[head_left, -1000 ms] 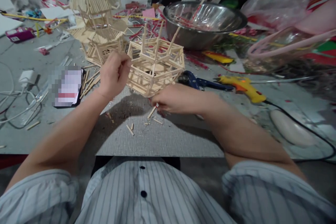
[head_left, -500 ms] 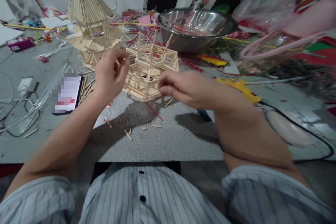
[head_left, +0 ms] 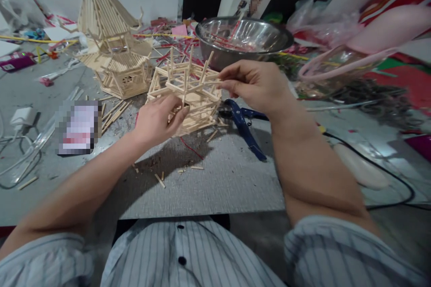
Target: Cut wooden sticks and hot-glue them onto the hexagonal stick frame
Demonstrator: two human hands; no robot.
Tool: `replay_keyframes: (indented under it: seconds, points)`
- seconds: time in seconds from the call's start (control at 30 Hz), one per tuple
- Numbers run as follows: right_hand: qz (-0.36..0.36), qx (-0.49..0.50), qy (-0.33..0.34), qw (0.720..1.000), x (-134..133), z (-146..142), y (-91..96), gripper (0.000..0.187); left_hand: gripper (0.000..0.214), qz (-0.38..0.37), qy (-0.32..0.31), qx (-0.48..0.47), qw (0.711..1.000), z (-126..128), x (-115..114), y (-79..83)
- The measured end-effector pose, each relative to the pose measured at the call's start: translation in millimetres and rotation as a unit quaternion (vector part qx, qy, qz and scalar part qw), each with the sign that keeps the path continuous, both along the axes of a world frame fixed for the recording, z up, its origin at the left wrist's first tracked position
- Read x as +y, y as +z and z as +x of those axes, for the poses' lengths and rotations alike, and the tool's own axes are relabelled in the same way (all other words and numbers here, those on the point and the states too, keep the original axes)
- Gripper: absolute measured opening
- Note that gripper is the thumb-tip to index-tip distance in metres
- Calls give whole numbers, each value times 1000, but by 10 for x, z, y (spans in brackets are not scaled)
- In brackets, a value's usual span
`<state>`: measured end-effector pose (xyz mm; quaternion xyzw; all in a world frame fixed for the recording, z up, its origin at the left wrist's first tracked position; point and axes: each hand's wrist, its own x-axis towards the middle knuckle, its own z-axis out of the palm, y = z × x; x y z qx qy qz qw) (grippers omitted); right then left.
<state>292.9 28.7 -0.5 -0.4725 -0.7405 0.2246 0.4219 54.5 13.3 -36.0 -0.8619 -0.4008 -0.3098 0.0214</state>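
Your left hand (head_left: 158, 121) cups the near side of the stick frame (head_left: 186, 92) mid-desk, fingers curled on its lower rails. Your right hand (head_left: 257, 85) pinches a thin stick at the frame's top right edge — I'd keep that grip light and the frame steady. Far behind, the steel bowl (head_left: 244, 40) holds red sticks.

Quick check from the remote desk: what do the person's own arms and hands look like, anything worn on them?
Both hands are bare: no gloves, rings or watch show on the left hand or the right hand. The forearms are bare too. Pale, thin-striped shirt sleeves are pushed up near the elbows, matching the dark-buttoned shirt front.
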Motion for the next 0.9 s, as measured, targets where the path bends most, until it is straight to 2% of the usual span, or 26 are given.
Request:
replay_keyframes:
  seconds: [0.07,0.13,0.37,0.67,0.9]
  points:
    - [-17,27,-8,999,-9,6,46,3,27,-4,6,-34,999,-76,56,-5]
    - [-31,49,-13,998,11,46,67,5,27,-11,9,-71,997,-158,114,-6]
    - [-43,107,17,993,97,141,-25,6,40,-28,-23,-161,986,-302,243,-4]
    - [-70,160,35,984,27,27,-33,24,41,-49,-48,-179,981,-307,215,16]
    - [-53,128,21,990,70,-107,-152,16,42,-45,-55,-166,984,-320,201,42]
